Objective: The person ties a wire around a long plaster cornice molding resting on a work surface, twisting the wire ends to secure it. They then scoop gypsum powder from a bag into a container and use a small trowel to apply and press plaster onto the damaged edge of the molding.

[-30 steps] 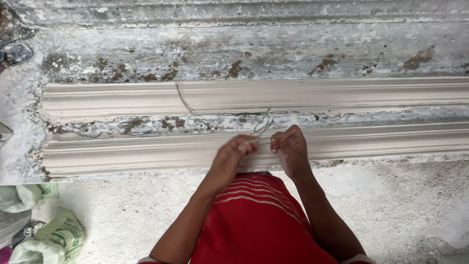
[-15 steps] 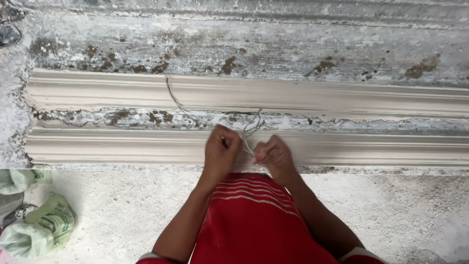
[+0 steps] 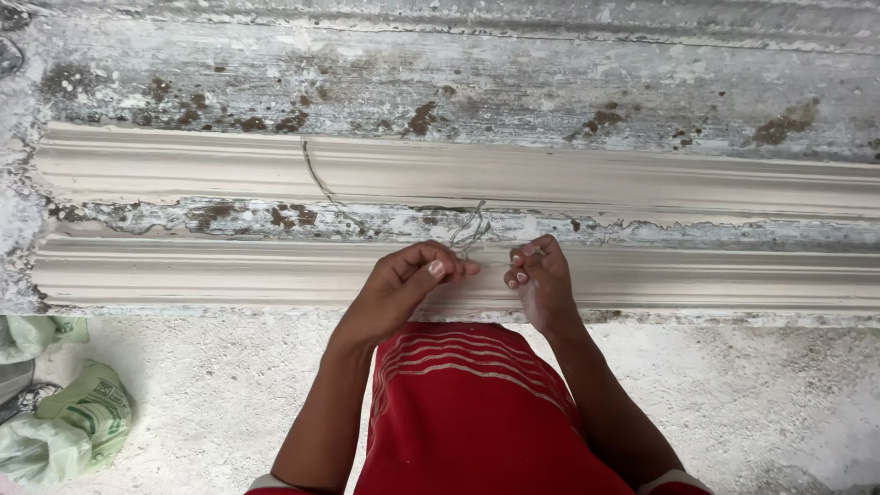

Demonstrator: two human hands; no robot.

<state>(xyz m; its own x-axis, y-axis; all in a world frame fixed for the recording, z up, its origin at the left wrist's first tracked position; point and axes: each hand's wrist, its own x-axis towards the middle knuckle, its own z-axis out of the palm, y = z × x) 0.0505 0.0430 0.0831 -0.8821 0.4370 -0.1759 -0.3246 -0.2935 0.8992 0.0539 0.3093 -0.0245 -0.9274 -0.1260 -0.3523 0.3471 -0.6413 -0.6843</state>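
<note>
Two long pale plaster mouldings lie side by side on a stained work surface: the near moulding (image 3: 229,273) and the far moulding (image 3: 596,179). A thin grey string (image 3: 469,229) runs across the far one and loops down to my hands. My left hand (image 3: 408,284) pinches the string over the near moulding, fingers curled. My right hand (image 3: 539,275) is closed on the string's other end, a short gap to the right. Both forearms reach out over my red striped garment (image 3: 467,412).
The weathered white surface (image 3: 458,82) with brown patches extends behind the mouldings. Green and white plastic bags (image 3: 69,426) lie on the rough concrete floor (image 3: 779,403) at the lower left.
My hands have drawn slightly apart along the near moulding, the string loop staying between them. The view has shifted a little to the left.
</note>
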